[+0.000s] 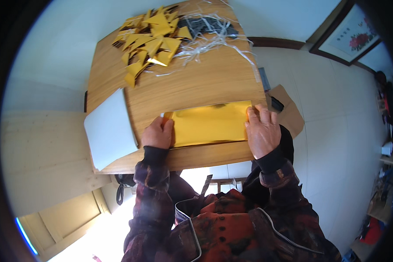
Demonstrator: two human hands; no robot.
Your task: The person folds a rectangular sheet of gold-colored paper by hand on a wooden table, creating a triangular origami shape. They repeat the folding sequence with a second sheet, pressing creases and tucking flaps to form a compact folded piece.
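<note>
A rectangle of shiny gold foil paper (209, 124) lies lengthwise near the front edge of the wooden table, apparently folded over. At its left end, my left hand (158, 132) is closed on the edge, the thumb on top and the other fingers curled. A small pale corner shows beside those fingers. My right hand (263, 130) holds the right end, fingertips pressed on the upper corner and thumb near the side edge. Left of the paper lies a stack of white sheets (110, 131), set at a slant.
Folded gold paper pieces (155, 39) are heaped at the table's far side. Clear plastic strands (209, 48) tangle beside them over a dark grey bundle (201, 26). Right of the wooden table (192, 91) sits an open cardboard box (288, 109). A framed picture (349, 37) stands by the wall.
</note>
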